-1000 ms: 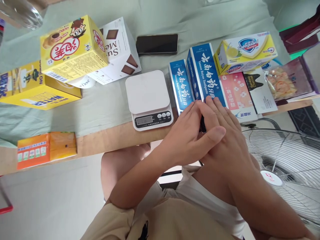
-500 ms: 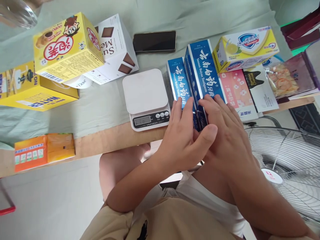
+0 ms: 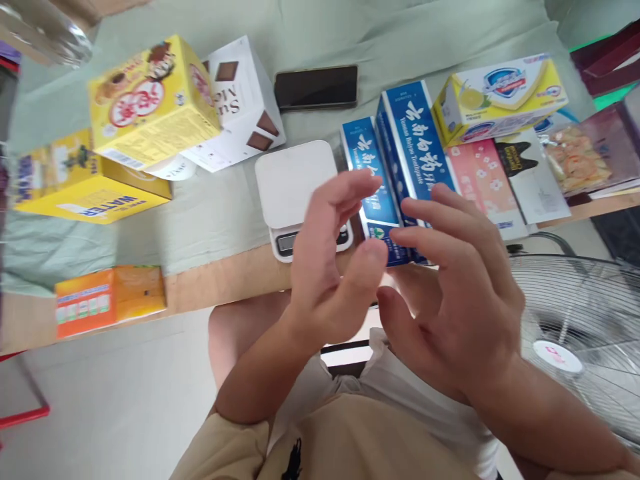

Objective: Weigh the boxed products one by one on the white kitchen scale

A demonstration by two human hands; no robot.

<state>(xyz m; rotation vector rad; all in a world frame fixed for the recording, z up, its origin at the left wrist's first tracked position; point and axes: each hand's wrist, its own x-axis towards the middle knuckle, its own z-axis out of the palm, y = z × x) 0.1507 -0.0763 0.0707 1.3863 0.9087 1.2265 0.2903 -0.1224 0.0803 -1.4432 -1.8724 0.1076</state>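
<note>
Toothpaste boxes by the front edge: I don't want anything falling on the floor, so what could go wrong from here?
The near ends of the blue toothpaste boxes lie at the front of the table; if the right hand dragged them toward the body, they might drop. The left hand is close to the white scale and could bump it. The upper yellow box appears to rest on other packages, so a jolt might topple it.
</note>
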